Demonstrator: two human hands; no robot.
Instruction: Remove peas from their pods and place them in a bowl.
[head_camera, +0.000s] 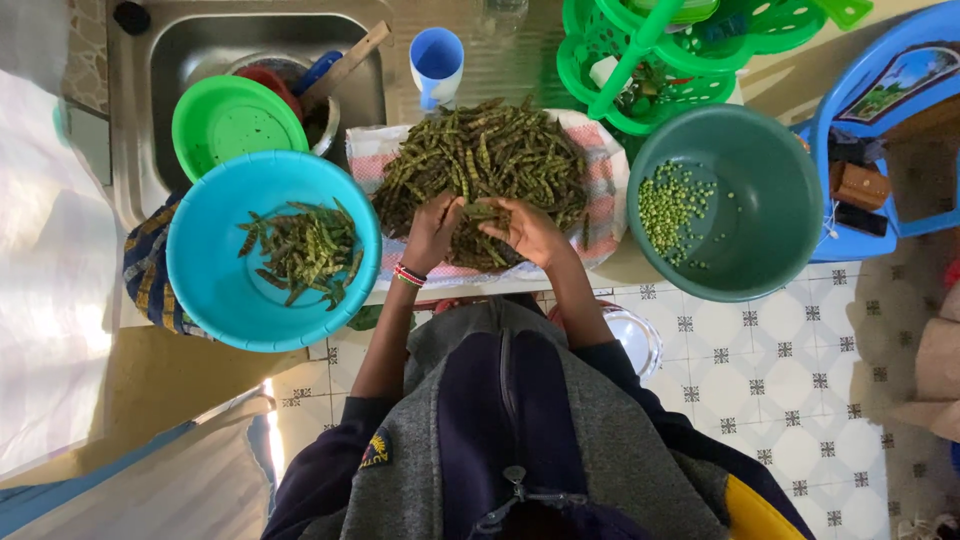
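A big heap of dark green pea pods (490, 160) lies on a pink and white cloth (605, 190) on the counter. My left hand (433, 232) and my right hand (528, 232) meet at the near edge of the heap, both gripping one pod (483, 212) between the fingers. A beaded band circles my left wrist. To the left, a light blue basin (215, 290) holds several emptied pods (305, 250). To the right, a dark green basin (790, 200) holds loose shelled peas (672, 205).
A steel sink (190, 50) at the back left holds a green plastic lid (235, 120), a pot and a wooden spoon. A blue cup (437, 62) stands behind the heap. A green plastic rack (680, 50) and a blue chair (880, 120) are at the right. White tiled floor lies below.
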